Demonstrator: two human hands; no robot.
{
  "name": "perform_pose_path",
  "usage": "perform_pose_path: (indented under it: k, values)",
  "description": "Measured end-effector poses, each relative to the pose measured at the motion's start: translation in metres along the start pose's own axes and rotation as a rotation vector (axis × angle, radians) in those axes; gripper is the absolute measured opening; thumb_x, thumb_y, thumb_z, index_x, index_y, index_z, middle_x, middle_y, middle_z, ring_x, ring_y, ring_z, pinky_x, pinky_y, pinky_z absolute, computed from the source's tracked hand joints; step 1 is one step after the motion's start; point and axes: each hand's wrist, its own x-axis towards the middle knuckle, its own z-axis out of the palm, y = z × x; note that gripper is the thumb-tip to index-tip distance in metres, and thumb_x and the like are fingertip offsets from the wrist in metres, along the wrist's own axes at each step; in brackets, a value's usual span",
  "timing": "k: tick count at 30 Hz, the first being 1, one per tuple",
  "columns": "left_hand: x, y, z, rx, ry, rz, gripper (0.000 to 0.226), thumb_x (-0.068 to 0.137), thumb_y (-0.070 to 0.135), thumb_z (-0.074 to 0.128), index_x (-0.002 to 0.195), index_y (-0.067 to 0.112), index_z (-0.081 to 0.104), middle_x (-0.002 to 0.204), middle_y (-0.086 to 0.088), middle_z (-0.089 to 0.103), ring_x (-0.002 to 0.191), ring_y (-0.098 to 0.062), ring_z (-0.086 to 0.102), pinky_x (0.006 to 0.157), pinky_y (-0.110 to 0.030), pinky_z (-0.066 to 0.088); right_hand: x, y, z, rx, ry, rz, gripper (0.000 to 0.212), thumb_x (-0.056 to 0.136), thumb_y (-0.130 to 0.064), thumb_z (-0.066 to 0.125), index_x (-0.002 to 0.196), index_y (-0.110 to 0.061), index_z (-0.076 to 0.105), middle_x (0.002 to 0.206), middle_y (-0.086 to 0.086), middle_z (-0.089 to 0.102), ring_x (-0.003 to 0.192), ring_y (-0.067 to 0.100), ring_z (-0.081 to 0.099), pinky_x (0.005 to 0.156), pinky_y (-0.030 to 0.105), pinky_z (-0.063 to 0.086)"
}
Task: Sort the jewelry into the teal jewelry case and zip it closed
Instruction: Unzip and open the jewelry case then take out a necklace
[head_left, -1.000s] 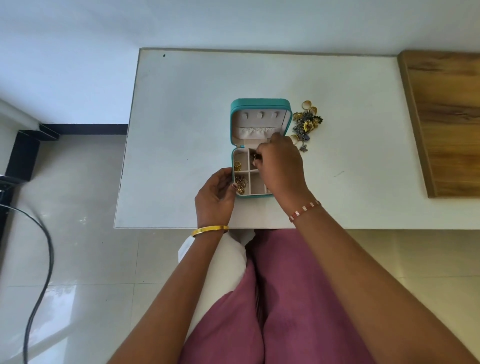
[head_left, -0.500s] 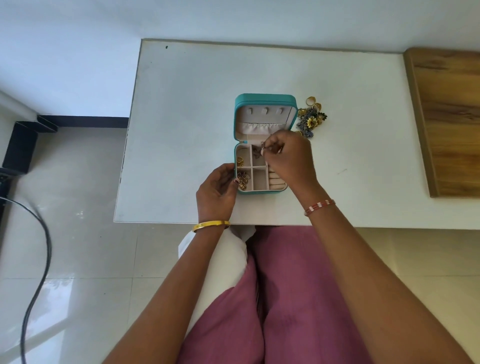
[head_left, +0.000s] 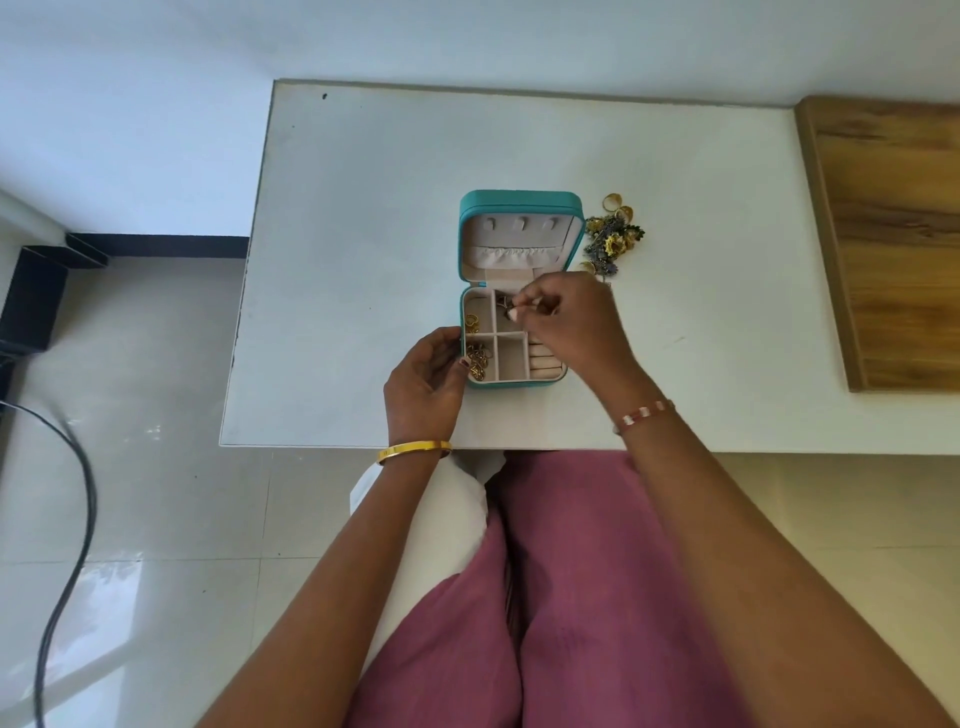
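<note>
Fingertips (head_left: 514, 313) of the right hand (head_left: 574, 325) pinch a small dark piece of jewelry (head_left: 503, 306), too small to identify, over the upper middle compartment of the open teal zip-around jewelry case (head_left: 519, 288). That hand covers the case's right compartments; only the lower ends of the cream ring rolls (head_left: 545, 364) show beneath it. The left hand (head_left: 426, 384) curls round the case's lower left corner, thumb at the rim beside the gold pieces (head_left: 475, 361) in the lower left compartment. More gold rings (head_left: 471, 322) sit in the upper left compartment, and the lower middle compartment holds nothing. The lid lies flat away from the person, its beige lining and gathered pocket exposed.

Just right of the lid lies a heap of unsorted gold rings and flower-shaped pieces (head_left: 613, 236), its near end partly hidden by the right hand. The case sits near the front edge of the white rectangular table (head_left: 363, 208), with open tabletop to the left, behind, and to the right up to a wooden board (head_left: 883, 234) cut off at the frame's edge.
</note>
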Motion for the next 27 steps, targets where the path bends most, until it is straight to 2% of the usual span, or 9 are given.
perform_pose_path:
  k: [2,4,10,14,17,18,20,23,27]
  values:
    - [0.0,0.0,0.0,0.015,0.003,-0.001,0.031,0.083,-0.002,0.059,0.113,0.006,0.061,0.104,0.004,0.062,0.094,-0.008,0.062,0.085,-0.004,0.046,0.005,0.0,0.015,-0.298,-0.007,-0.068,0.025,0.084,-0.021,0.064,0.107,-0.01,0.067,0.103,0.009,0.066,0.089,0.021,0.062,0.072,0.023,0.047]
    - [0.0,0.0,0.0,0.035,0.005,0.001,0.032,0.084,-0.001,0.06,0.114,0.007,0.061,0.104,0.006,0.061,0.094,-0.006,0.061,0.083,-0.002,0.045,0.01,-0.003,0.023,-0.524,0.03,-0.11,0.024,0.088,-0.019,0.058,0.109,-0.01,0.065,0.107,0.012,0.063,0.098,0.027,0.06,0.072,0.027,0.044]
    - [0.0,0.0,0.0,0.033,0.002,-0.004,0.032,0.083,-0.001,0.06,0.114,0.006,0.061,0.104,0.005,0.062,0.095,-0.007,0.061,0.087,-0.008,0.046,0.017,-0.008,0.026,-0.594,0.055,-0.184,0.019,0.09,-0.01,0.051,0.1,-0.004,0.065,0.104,0.015,0.061,0.095,0.031,0.06,0.068,0.028,0.041]
    - [0.0,0.003,-0.002,-0.007,-0.006,-0.009,0.032,0.082,-0.003,0.06,0.113,0.008,0.061,0.104,0.004,0.062,0.095,-0.01,0.063,0.089,-0.013,0.048,0.014,0.0,0.019,-0.258,0.074,-0.131,0.015,0.085,-0.012,0.06,0.093,-0.003,0.069,0.097,0.014,0.065,0.085,0.024,0.062,0.072,0.027,0.05]
    - [0.001,0.005,-0.003,-0.007,-0.01,-0.012,0.033,0.082,-0.004,0.06,0.113,0.007,0.061,0.105,0.005,0.061,0.094,-0.01,0.062,0.089,-0.014,0.049,0.006,-0.004,0.005,0.058,0.089,-0.031,0.009,0.084,-0.007,0.063,0.09,-0.002,0.067,0.091,0.007,0.065,0.078,0.011,0.056,0.068,0.01,0.046]
    - [0.001,0.006,-0.003,0.008,-0.004,-0.013,0.032,0.082,-0.003,0.06,0.113,0.006,0.061,0.105,0.004,0.062,0.093,-0.011,0.062,0.088,-0.015,0.049,0.002,-0.005,0.0,0.143,0.078,0.009,0.007,0.085,-0.006,0.062,0.09,-0.004,0.066,0.091,0.007,0.064,0.08,0.011,0.058,0.072,0.011,0.049]
    - [-0.002,0.008,-0.003,0.05,0.02,-0.007,0.031,0.084,0.0,0.059,0.114,0.007,0.061,0.106,0.003,0.062,0.093,-0.011,0.061,0.083,-0.008,0.048,-0.005,-0.008,-0.009,0.352,0.044,0.102,0.008,0.088,-0.006,0.057,0.085,-0.012,0.061,0.096,0.01,0.065,0.089,0.017,0.062,0.082,0.027,0.055]
    - [-0.013,0.012,0.0,0.099,0.102,0.036,0.029,0.086,0.0,0.055,0.111,0.01,0.063,0.105,0.004,0.06,0.092,-0.008,0.058,0.071,0.004,0.042,-0.018,-0.017,-0.026,0.725,-0.035,0.223,0.014,0.094,-0.005,0.047,0.086,-0.015,0.053,0.1,0.015,0.066,0.094,0.024,0.064,0.084,0.033,0.055]
    - [-0.032,0.027,0.01,0.049,0.144,0.207,0.03,0.082,0.001,0.053,0.105,0.017,0.064,0.1,0.004,0.064,0.087,0.004,0.058,0.078,-0.007,0.047,-0.038,-0.027,-0.047,1.036,-0.044,0.253,0.012,0.096,-0.004,0.042,0.091,-0.01,0.051,0.084,0.015,0.069,0.079,0.025,0.069,0.079,0.036,0.058]
